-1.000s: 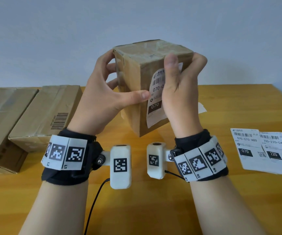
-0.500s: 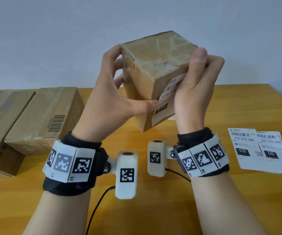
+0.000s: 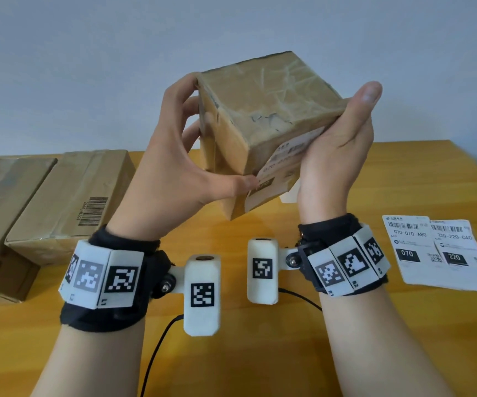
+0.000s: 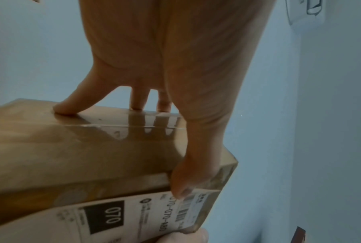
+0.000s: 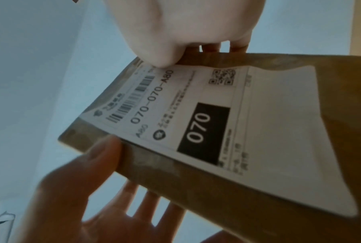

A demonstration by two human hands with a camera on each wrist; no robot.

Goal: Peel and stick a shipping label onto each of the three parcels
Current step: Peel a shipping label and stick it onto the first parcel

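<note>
Pale wall is filling the background above a yellow wooden tabletop [image 3: 260, 353]. Both hands are holding a small cube-shaped parcel [image 3: 271, 110] tilted in the air over the tabletop. Fingers of the left hand [image 3: 174, 167] are spread on the parcel's far side while its thumb is pressing the near lower corner, at the edge of a white shipping label [image 5: 227, 131] printed "070" that is lying stuck on the face turned down toward the person. Fingers of the right hand [image 3: 337, 156] are wrapping around the parcel's side at 3 o'clock, with the thumb pointing up along the corner. Out at 9 o'clock, two larger cardboard parcels [image 3: 68, 202] are lying side by side on the tabletop, the nearer one showing a barcode. At 3 o'clock, two loose label sheets [image 3: 438, 253], marked "070" and "220", are lying overlapped on the tabletop, well apart from the hands.
</note>
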